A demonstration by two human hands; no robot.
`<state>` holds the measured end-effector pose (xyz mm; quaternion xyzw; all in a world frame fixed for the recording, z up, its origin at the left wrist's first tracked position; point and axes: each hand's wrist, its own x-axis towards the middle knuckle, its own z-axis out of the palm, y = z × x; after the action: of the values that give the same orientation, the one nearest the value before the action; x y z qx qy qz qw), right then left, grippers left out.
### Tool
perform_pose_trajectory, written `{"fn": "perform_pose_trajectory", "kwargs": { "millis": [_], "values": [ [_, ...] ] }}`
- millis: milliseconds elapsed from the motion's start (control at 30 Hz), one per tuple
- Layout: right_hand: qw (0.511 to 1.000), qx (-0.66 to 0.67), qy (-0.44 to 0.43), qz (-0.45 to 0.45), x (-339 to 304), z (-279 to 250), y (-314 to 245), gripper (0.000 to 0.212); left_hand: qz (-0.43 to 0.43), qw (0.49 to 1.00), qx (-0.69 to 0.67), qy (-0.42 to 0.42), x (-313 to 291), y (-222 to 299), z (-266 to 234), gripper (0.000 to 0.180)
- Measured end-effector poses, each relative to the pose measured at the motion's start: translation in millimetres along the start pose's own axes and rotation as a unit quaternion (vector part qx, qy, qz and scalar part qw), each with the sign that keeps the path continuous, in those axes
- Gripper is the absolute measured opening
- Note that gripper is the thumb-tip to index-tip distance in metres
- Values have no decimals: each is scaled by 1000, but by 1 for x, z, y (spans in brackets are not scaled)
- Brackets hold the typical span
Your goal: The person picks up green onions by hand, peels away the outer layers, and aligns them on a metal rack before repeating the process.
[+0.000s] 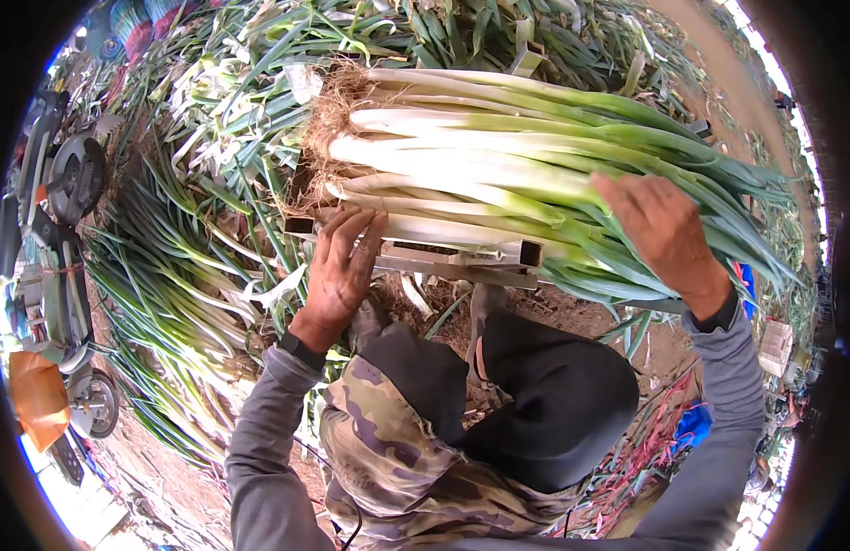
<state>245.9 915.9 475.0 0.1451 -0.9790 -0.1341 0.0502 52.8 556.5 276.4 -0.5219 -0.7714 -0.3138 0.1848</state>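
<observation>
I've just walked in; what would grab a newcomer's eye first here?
Probably the big bundle of long white-and-green stalks across the middle on a metal frame, shaggy roots to the left. The left hand is near the roots, the right hand over the leaves. More stalks lie on the ground at left.

Brightly lit scene, strongest glare on the white leek stalks (425,152), overexposed patches at the left and right rims, right hand (659,230) softened by blur, fisheye curvature, black corners
</observation>
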Motion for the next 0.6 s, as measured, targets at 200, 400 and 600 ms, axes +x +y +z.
{"fn": "perform_pose_trajectory", "kwargs": {
  "millis": [200, 400, 600],
  "values": [
    [994, 105, -26, -21, 0, 3, -28, 60, -25, 999, 20, 4, 2, 3, -4, 52],
    [976, 195, -14, 95, -13, 15, -39, 54, -11, 1000, -7, 10, -2, -1, 1, 59],
    [984, 163, 39, 67, -16, 29, -39, 39, -24, 1000, 2, -2, 1, 2, 2, 55]
  ]
}}
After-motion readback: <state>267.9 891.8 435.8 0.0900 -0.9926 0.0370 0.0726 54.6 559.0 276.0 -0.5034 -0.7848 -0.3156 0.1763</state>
